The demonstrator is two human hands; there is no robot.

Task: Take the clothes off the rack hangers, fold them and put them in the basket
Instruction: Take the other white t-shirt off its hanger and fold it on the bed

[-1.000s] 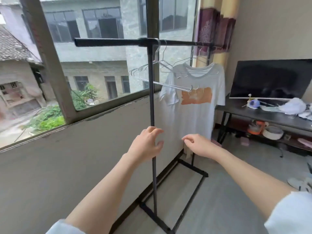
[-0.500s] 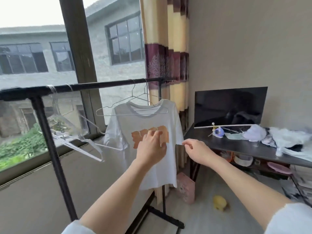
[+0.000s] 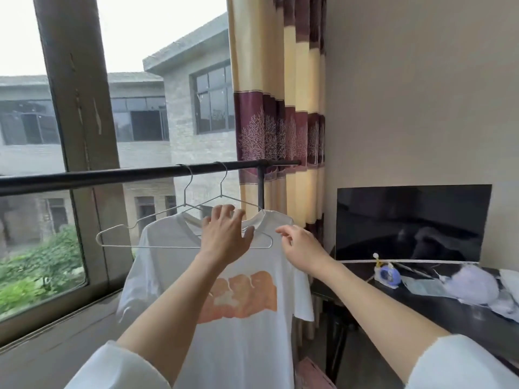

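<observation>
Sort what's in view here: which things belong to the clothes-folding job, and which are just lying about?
Job:
white T-shirt
hanger carrying it
empty hanger
rack rail
left hand, at the collar
right hand, at the shoulder

Lying about:
monitor
small clock
white clutter on the desk
curtain

Left hand point(image 3: 226, 239) risen from print to T-shirt point(image 3: 241, 290) collar; right hand point(image 3: 302, 249) up beside shoulder.

T-shirt point(image 3: 224, 318) hangs on rack point(image 3: 126, 174), monitor point(image 3: 412, 223) right.
</observation>
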